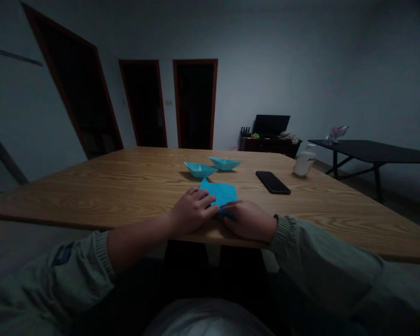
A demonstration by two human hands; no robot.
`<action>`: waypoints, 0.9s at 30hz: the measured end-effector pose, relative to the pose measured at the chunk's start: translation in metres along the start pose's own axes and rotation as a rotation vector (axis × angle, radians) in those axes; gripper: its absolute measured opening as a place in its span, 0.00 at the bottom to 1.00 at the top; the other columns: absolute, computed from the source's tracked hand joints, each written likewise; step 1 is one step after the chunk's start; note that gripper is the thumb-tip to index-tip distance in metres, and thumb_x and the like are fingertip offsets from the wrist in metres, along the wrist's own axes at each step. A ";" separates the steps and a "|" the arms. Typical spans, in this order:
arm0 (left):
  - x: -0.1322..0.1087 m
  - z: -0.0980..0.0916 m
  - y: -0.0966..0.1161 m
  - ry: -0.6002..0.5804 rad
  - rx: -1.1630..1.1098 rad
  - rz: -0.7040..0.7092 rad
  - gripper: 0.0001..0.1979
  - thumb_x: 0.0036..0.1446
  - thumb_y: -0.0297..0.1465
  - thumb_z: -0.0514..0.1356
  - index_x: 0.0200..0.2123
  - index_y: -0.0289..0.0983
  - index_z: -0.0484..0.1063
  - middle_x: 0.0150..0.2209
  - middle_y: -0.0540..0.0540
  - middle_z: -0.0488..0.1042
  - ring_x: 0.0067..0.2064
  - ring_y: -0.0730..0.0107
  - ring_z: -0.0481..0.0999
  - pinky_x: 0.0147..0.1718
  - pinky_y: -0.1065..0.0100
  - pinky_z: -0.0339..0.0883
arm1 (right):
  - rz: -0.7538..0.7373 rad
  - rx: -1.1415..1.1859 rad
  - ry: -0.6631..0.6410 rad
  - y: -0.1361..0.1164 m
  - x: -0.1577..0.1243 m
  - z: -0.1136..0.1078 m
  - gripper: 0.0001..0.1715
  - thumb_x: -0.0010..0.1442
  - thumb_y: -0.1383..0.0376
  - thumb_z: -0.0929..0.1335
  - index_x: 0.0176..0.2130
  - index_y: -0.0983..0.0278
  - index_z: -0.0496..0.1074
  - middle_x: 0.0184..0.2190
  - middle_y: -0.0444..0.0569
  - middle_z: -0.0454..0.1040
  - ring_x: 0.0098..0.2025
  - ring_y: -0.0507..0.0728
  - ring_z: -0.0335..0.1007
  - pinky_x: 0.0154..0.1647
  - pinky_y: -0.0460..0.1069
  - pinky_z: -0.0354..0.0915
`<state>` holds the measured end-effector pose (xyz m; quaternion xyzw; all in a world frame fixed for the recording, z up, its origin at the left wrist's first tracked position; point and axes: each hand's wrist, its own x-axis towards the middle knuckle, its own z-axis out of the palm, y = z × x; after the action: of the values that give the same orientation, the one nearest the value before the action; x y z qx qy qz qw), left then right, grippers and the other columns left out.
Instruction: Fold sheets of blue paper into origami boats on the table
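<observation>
A sheet of blue paper [223, 190], partly folded and creased, lies near the front edge of the wooden table. My left hand [193, 211] rests over its left and near side, fingers bent and pressed on the paper. Gripping the near right edge is my right hand [248, 219], with its fingers closed and the thumb hidden or hard to make out. The fingertips of both hands nearly meet at the near fold. Just beyond the sheet stand two folded paper boats, a nearer one [200, 170] and a farther one [225, 163] to its right.
On the wooden table [133, 179], a black phone [273, 182] lies right of the paper, with a whitish plastic bottle [304, 161] beyond it. A black table [378, 148] stands off to the right. Against the back wall, a screen [271, 125] sits on a dark cabinet.
</observation>
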<state>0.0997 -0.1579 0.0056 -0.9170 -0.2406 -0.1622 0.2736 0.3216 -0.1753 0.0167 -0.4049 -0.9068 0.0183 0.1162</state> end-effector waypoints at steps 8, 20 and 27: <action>-0.009 0.003 -0.014 -0.030 -0.038 -0.103 0.08 0.60 0.27 0.53 0.35 0.37 0.72 0.37 0.42 0.73 0.41 0.61 0.70 0.42 0.59 0.62 | 0.051 0.000 -0.028 0.009 -0.005 0.001 0.17 0.59 0.62 0.65 0.46 0.60 0.77 0.44 0.51 0.78 0.46 0.61 0.73 0.49 0.51 0.63; -0.013 -0.007 -0.021 -0.047 -0.953 -0.443 0.16 0.62 0.32 0.49 0.52 0.38 0.64 0.42 0.44 0.74 0.40 0.65 0.74 0.39 0.63 0.68 | 0.125 0.489 -0.053 0.048 -0.001 -0.010 0.19 0.61 0.55 0.64 0.39 0.65 0.76 0.32 0.46 0.77 0.33 0.55 0.70 0.36 0.50 0.66; -0.001 0.025 -0.032 -0.013 -1.175 -0.593 0.35 0.59 0.37 0.58 0.65 0.43 0.44 0.53 0.37 0.69 0.47 0.61 0.75 0.40 0.61 0.71 | 0.345 0.841 0.209 0.067 0.028 0.001 0.32 0.57 0.55 0.70 0.58 0.63 0.63 0.39 0.52 0.75 0.35 0.55 0.72 0.32 0.49 0.70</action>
<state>0.0863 -0.1199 -0.0007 -0.8095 -0.3562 -0.3295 -0.3306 0.3525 -0.1096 0.0126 -0.4671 -0.7234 0.3626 0.3565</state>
